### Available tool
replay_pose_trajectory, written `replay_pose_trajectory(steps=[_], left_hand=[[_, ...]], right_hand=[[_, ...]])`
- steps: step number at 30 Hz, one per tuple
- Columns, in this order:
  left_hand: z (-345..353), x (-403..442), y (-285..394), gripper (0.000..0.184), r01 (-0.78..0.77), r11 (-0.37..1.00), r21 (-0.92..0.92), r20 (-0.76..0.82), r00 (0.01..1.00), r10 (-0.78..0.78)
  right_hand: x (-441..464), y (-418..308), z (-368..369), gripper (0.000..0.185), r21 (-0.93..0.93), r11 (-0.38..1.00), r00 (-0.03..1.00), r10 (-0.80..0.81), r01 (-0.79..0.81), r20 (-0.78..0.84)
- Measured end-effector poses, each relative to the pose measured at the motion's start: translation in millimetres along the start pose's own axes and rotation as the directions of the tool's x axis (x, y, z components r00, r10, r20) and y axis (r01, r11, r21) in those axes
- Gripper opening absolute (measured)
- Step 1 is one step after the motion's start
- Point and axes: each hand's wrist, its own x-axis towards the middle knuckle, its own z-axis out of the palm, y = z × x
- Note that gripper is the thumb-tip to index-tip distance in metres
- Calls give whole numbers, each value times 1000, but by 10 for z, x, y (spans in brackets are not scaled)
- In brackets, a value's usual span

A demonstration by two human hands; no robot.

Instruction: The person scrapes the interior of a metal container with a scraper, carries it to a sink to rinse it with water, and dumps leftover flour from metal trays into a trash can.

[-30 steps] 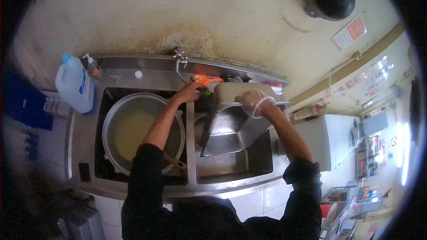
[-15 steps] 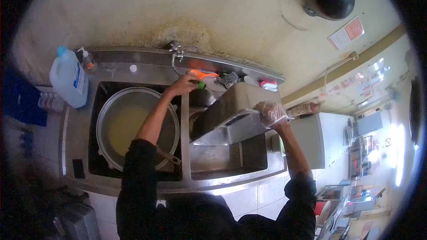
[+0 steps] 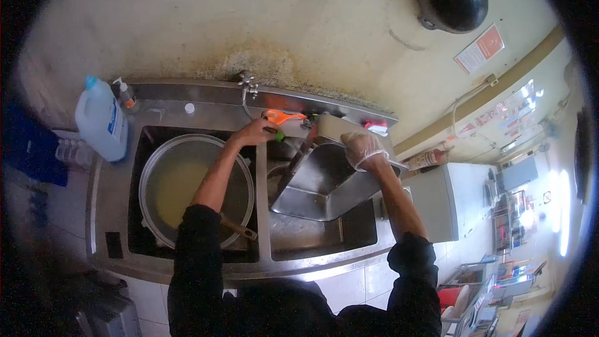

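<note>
My left hand [image 3: 257,131], bare, is closed by the faucet [image 3: 248,85] around what looks like a hose with a green end [image 3: 279,136]. A grey hose runs down from the faucet toward this hand. My right hand [image 3: 363,149], in a clear plastic glove, grips the rim of a deep rectangular steel pan [image 3: 327,190]. The pan is tilted over the right sink basin [image 3: 306,243], its hollow side facing me. Behind my left hand, an orange-handled tool [image 3: 286,116] lies on the back ledge.
A large round pot [image 3: 171,178] of cloudy yellowish liquid fills the left basin, with a wooden-handled utensil [image 3: 240,227] at its rim. Left stand a blue-capped jug [image 3: 103,122] and a pump bottle [image 3: 126,95]. A wok [image 3: 452,0] hangs on the wall.
The pan has turned so that more of its inside faces me, and my right hand has shifted left along it. My left hand keeps its hold on the green-ended hose.
</note>
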Motion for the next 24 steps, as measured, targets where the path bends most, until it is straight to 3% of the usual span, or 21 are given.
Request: replay_pose_trajectory(steps=[4, 6, 7, 9, 14, 15, 17, 20, 21, 22, 24], left_hand=[[216, -60, -325, 35, -22, 993, 112, -27, 999, 26], [237, -110, -324, 36, 2, 975, 223, 21, 1000, -6], [248, -130, -291, 36, 6, 977, 214, 21, 1000, -11], [291, -125, -257, 21, -81, 948, 308, -40, 994, 97], [376, 4, -112, 23, -90, 930, 356, -77, 989, 125], [419, 76, -187, 22, -112, 941, 319, -130, 978, 161], [480, 221, -309, 20, -122, 959, 255, -199, 964, 176], [497, 298, -264, 21, -96, 972, 214, -266, 952, 153], [481, 296, -217, 21, -95, 972, 215, -261, 953, 151], [457, 285, -163, 21, -79, 974, 211, -252, 959, 132], [438, 293, -118, 21, -57, 977, 207, -255, 961, 110]], right_hand=[[-274, 91, 124, 15, -8, 999, 995, -46, 46, -87], [-559, 127, 70, 13, -67, 968, 939, -253, 244, -233], [-680, 152, 37, 13, -65, 967, 940, -256, 248, -224], [-941, 190, -3, 15, -127, 923, 868, -386, 365, -313], [-1506, 279, 158, 15, -222, 923, 886, -369, 314, -281], [-1548, 314, 225, 19, -251, 901, 827, -427, 354, -365], [-1590, 209, 97, 26, -197, 924, 764, -382, 327, -520], [-1679, 289, 221, 27, -195, 955, 785, -295, 224, -544], [-1807, 483, 596, 23, -82, 991, 849, -129, 101, -512], [-1773, 434, 593, 23, -78, 992, 850, -126, 100, -512], [-1621, 355, 578, 18, 416, 906, 694, 345, -72, -631]])
